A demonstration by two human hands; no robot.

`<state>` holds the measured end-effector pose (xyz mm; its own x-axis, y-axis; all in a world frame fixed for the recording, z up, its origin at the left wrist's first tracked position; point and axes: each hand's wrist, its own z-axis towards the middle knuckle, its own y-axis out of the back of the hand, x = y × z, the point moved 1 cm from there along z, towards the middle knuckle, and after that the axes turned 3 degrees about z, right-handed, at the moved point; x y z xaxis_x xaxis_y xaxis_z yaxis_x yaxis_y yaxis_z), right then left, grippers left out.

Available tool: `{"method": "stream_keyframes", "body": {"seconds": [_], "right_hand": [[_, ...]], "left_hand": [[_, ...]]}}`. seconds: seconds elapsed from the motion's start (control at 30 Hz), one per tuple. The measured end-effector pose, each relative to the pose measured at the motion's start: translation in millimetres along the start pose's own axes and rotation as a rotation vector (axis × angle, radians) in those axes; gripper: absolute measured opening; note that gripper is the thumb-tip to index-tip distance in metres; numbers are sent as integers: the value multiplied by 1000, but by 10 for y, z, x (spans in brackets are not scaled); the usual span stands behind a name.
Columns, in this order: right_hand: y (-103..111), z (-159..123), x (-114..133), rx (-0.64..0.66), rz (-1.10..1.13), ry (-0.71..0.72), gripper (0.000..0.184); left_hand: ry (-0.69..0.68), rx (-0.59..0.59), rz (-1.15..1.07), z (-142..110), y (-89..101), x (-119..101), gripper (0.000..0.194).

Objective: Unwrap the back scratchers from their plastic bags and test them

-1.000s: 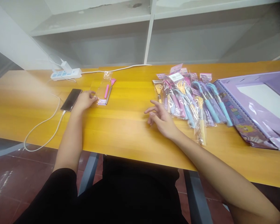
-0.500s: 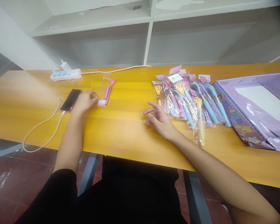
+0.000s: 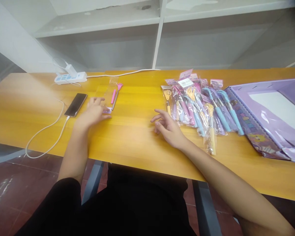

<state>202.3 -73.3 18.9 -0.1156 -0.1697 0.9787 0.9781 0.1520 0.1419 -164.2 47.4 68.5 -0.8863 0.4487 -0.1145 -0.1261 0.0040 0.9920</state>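
My left hand (image 3: 93, 112) lies on the yellow table (image 3: 132, 131), its fingers spread over the near end of a clear plastic sleeve (image 3: 107, 93). A pink back scratcher (image 3: 116, 94) and a pink handle lie at that sleeve. My right hand (image 3: 167, 127) hovers palm up, fingers loosely apart, holding nothing, just left of a pile of bagged back scratchers (image 3: 199, 105) in pink, blue and yellow.
A black phone (image 3: 75, 104) on a white cable lies left of my left hand. A white power strip (image 3: 70, 78) sits at the table's back. A purple box (image 3: 270, 114) with a plastic window lies at the right. White shelves stand behind.
My left hand has slid right and nearer, away from the phone, onto the sleeve's near end. My right hand has barely moved.
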Motion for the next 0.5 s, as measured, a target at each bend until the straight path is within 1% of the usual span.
{"method": "stream_keyframes", "body": {"seconds": [0.03,0.07,0.17,0.2,0.27,0.3,0.33,0.4,0.43,0.5], "right_hand": [[-2,-1,3,0,0,2,48],[-4,-2,6,2,-2,4,48],[-19,0,20,15,-18,21,47],[-25,2,25,18,-23,29,47],[-40,5,29,21,-26,37,47],[-49,7,28,25,-25,35,47],[-60,7,24,29,-24,31,47],[-82,8,12,44,-30,29,48],[-91,9,5,51,-34,31,48],[-100,12,-7,62,-41,38,48]], "left_hand": [[-2,2,54,-140,-1,-100,25],[-12,5,102,-302,-11,-218,29],[-50,-8,155,-819,-98,-624,48],[-75,17,142,-964,-142,-760,55],[-137,76,107,-1152,-233,-1011,67],[-167,103,96,-1182,-275,-1122,71],[-198,119,92,-1165,-313,-1220,75],[-251,129,103,-989,-375,-1364,79],[-270,125,115,-837,-400,-1405,81],[-288,118,140,-432,-441,-1423,83]]}}
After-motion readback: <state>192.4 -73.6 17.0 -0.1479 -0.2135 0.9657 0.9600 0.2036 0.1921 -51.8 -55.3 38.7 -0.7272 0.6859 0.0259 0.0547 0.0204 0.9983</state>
